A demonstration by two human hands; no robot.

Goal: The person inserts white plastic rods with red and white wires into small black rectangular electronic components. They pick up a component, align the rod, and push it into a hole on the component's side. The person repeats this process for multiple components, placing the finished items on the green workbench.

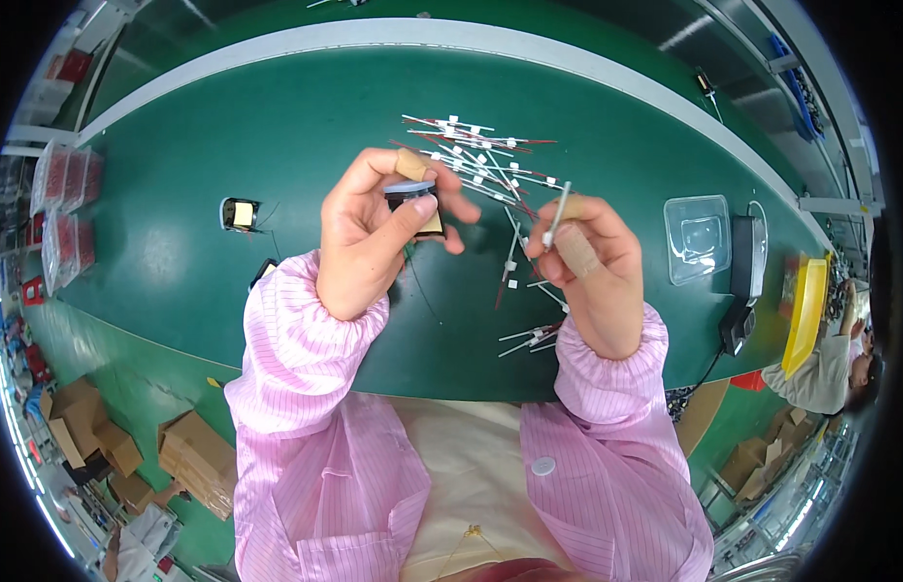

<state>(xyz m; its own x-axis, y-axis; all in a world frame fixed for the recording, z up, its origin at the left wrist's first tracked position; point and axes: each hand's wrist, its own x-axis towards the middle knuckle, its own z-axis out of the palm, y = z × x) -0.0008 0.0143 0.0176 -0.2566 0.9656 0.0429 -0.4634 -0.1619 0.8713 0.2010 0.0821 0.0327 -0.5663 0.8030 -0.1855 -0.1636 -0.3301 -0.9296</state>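
While raised over the green table (pixel 228 126), the left hand (pixel 369 238) grips a small black coil part with a yellow-taped side and grey cap (pixel 415 202), thumb and fingers closed round it. Right hand (pixel 587 262): pinching one thin white-sleeved wire piece (pixel 557 215), held nearly upright, forefinger wrapped in tan tape. Behind both hands: loose heap of like wire pieces (pixel 476 160), red-ended, on the table. Far left: second taped coil part (pixel 240 213). Right: clear plastic tray (pixel 699 238), yellow bin (pixel 806 310).

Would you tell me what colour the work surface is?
The work surface is dark green, in the head view.
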